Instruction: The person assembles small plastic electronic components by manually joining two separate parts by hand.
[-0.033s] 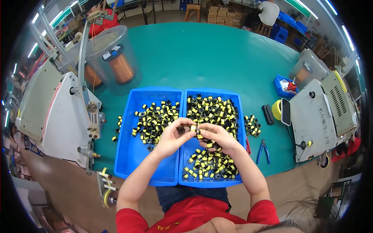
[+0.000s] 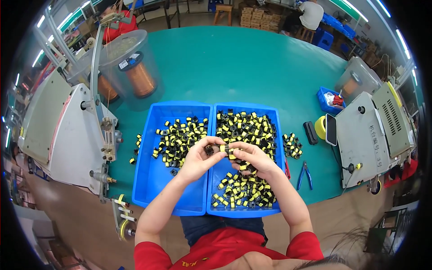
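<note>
Above the inner rims of two blue bins, my left hand [image 2: 198,161] and my right hand [image 2: 258,163] meet, both closed. Between their thumbs and fingertips is a small yellow-taped coil bobbin [image 2: 224,148] with a black body. A second, dark bobbin [image 2: 209,150] sits against the curled fingers of my left hand. More yellow-and-black bobbins show under the right fingers; whether that hand holds them I cannot tell. Loose bobbins [image 2: 182,141] lie in the far part of the left bin [image 2: 168,198]. The right bin [image 2: 210,180] carries a denser heap of bobbins [image 2: 245,123].
Winding machines [image 2: 74,139] [image 2: 360,135] flank the green table [image 2: 216,63]. Copper wire spools [image 2: 139,78] stand at left. On the right are blue-handled pliers [image 2: 305,175], a black case [image 2: 310,132], a phone [image 2: 330,129] and loose bobbins [image 2: 292,146]. Someone in white [image 2: 311,15] sits far off.
My fingertips have shifted very slightly around the bobbin, which shows more of its yellow tape. The bins and the rest have not moved.
</note>
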A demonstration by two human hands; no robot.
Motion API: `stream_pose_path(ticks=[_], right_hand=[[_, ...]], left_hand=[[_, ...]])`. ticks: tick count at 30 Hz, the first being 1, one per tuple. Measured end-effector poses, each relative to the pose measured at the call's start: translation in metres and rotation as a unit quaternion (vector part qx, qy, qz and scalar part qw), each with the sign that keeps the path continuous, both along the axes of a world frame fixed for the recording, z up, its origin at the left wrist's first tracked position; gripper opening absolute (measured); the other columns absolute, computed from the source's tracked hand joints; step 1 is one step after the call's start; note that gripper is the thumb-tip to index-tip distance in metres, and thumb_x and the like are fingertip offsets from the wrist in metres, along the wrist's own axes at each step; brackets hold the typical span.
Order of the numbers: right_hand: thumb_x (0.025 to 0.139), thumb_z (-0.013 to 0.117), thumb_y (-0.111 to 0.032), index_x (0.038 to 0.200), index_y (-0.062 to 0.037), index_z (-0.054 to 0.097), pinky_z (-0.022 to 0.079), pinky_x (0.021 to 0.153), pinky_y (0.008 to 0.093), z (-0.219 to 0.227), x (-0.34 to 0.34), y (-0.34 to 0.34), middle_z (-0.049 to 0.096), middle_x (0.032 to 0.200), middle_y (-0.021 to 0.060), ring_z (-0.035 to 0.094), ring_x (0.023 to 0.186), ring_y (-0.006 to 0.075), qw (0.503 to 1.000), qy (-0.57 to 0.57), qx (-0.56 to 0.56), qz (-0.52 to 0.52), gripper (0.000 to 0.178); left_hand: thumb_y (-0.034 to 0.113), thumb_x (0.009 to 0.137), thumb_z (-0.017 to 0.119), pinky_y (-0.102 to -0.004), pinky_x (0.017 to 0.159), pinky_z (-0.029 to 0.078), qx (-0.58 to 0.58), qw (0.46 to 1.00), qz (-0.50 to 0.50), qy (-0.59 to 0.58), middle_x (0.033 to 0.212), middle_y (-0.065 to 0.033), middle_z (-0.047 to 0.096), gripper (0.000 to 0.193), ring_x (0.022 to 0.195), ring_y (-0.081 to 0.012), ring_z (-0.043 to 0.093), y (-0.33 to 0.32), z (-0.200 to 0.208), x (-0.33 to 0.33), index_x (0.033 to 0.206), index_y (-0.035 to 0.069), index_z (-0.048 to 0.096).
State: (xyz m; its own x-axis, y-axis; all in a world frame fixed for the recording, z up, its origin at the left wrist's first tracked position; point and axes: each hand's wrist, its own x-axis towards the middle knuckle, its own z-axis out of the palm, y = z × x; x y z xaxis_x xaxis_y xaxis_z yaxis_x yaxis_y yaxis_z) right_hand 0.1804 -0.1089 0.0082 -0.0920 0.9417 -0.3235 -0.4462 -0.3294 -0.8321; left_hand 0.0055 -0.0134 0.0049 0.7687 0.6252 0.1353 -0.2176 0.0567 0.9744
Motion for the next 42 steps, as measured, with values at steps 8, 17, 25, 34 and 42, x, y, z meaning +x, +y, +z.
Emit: stream_pose_path(ticks=[8, 17, 25, 34, 42], right_hand=[[0.094, 0.042, -0.041, 0.111, -0.0114, 0.048, 0.03, 0.036, 0.0165, -0.001, -0.003, 0.003, 0.049, 0.075, 0.0043, 0.049, 0.058, 0.0095, 0.998, 0.04, -0.021, -0.032, 0.035], [0.095, 0.037, -0.043, 0.108, -0.0114, 0.048, 0.027, 0.034, 0.0184, 0.004, -0.005, 0.005, 0.047, 0.065, 0.0027, 0.05, 0.056, 0.0113, 0.994, 0.091, -0.043, -0.046, 0.036], [0.095, 0.038, -0.041, 0.105, -0.0112, 0.049, 0.027, 0.034, 0.0181, 0.002, -0.009, 0.004, 0.045, 0.063, 0.0019, 0.049, 0.055, 0.0109, 0.999, 0.034, -0.014, -0.015, 0.033], [0.094, 0.041, -0.036, 0.11, -0.0101, 0.048, 0.03, 0.035, 0.018, 0.004, -0.007, 0.003, 0.045, 0.068, 0.0013, 0.047, 0.058, 0.0103, 0.993, 0.098, -0.014, -0.07, 0.031], [0.086, 0.049, -0.015, 0.122, -0.0078, 0.044, 0.032, 0.039, 0.0178, 0.007, -0.009, -0.001, 0.051, 0.079, 0.0031, 0.05, 0.063, 0.009, 0.997, 0.032, 0.028, -0.058, 0.037]], left_hand=[[0.014, 0.093, 0.046, -0.0219, 0.062, 0.037, -0.378, 0.917, -0.076, -0.102, 0.094, -0.0053, 0.051, 0.04, 0.074, -0.0106, 0.044, 0.012, -0.005, -0.002, 0.13, -0.001, 0.038], [0.018, 0.092, 0.046, -0.027, 0.067, 0.044, -0.46, 0.877, -0.098, -0.094, 0.096, -0.0073, 0.052, 0.028, 0.082, -0.0153, 0.05, 0.011, -0.004, -0.002, 0.114, 0.0, 0.049], [0.017, 0.081, 0.067, -0.0202, 0.059, 0.04, -0.218, 0.974, -0.054, 0.032, 0.085, -0.0016, 0.057, 0.021, 0.073, -0.0058, 0.051, 0.001, -0.011, -0.001, 0.094, 0.005, 0.054], [0.027, 0.092, 0.051, -0.0261, 0.065, 0.043, -0.253, 0.961, -0.109, 0.011, 0.089, -0.0025, 0.054, 0.033, 0.073, -0.0132, 0.05, 0.001, -0.009, -0.001, 0.114, 0.003, 0.053], [0.04, 0.093, 0.042, -0.0186, 0.047, 0.034, -0.418, 0.902, -0.104, -0.019, 0.081, -0.0054, 0.053, 0.039, 0.066, -0.012, 0.046, 0.009, -0.013, -0.002, 0.097, 0.002, 0.051]])
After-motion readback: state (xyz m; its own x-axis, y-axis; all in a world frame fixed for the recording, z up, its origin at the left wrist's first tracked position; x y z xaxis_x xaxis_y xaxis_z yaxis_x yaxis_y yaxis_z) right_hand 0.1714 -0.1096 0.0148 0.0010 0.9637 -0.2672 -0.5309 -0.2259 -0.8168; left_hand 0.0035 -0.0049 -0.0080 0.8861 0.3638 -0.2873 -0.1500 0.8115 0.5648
